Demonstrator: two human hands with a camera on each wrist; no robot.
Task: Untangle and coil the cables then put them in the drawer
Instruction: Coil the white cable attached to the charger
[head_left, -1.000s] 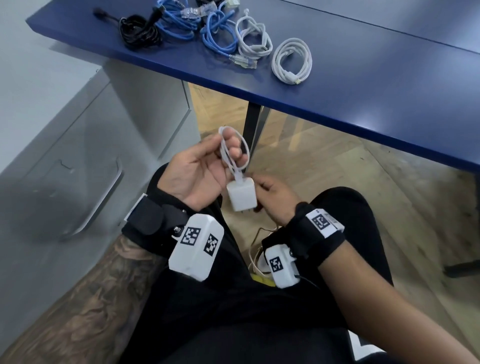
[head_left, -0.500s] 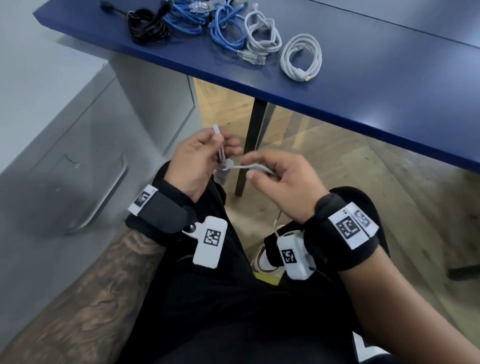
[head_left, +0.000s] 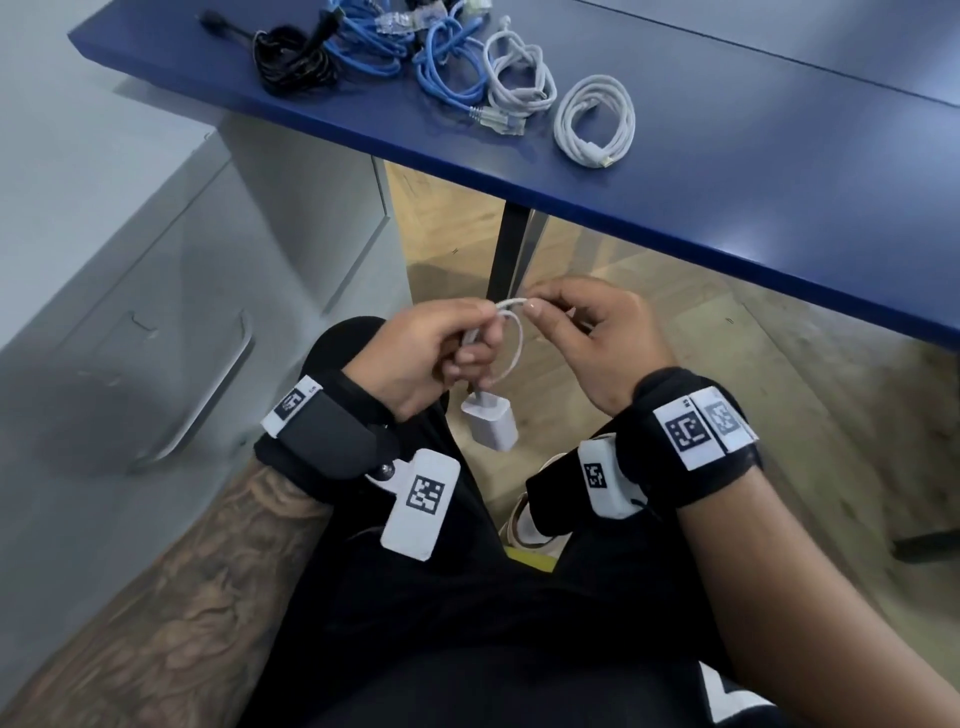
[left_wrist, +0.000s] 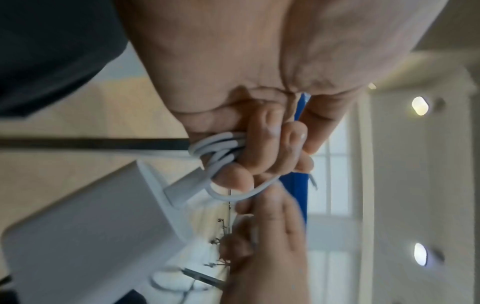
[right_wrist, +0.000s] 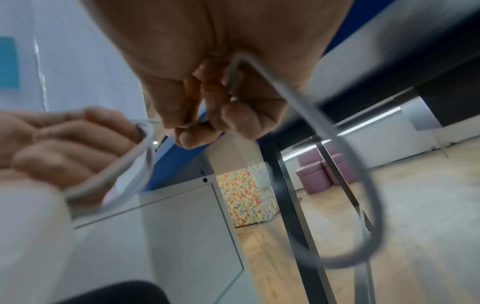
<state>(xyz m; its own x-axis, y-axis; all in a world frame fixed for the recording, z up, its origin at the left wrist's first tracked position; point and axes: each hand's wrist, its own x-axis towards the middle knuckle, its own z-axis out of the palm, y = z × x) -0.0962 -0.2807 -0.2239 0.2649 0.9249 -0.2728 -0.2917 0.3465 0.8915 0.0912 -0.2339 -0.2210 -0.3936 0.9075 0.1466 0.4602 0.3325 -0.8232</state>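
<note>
Wood flooring and a grey cabinet (head_left: 171, 312) lie beneath the blue desk (head_left: 727, 171), below whose edge the work is held over the lap. Several turns of the white cable (left_wrist: 218, 150) are clamped in the curled fingers of the left hand (head_left: 421, 358); its free run is pinched between thumb and fingertips of the right hand (head_left: 597, 338). From the bundle the charger (head_left: 491, 423) hangs. The cable is judged light, limp and springy, so loops are best pinned at their crossing while the charger's weight is supported. Other coils (head_left: 595, 122) are left on the desk, well apart
</note>
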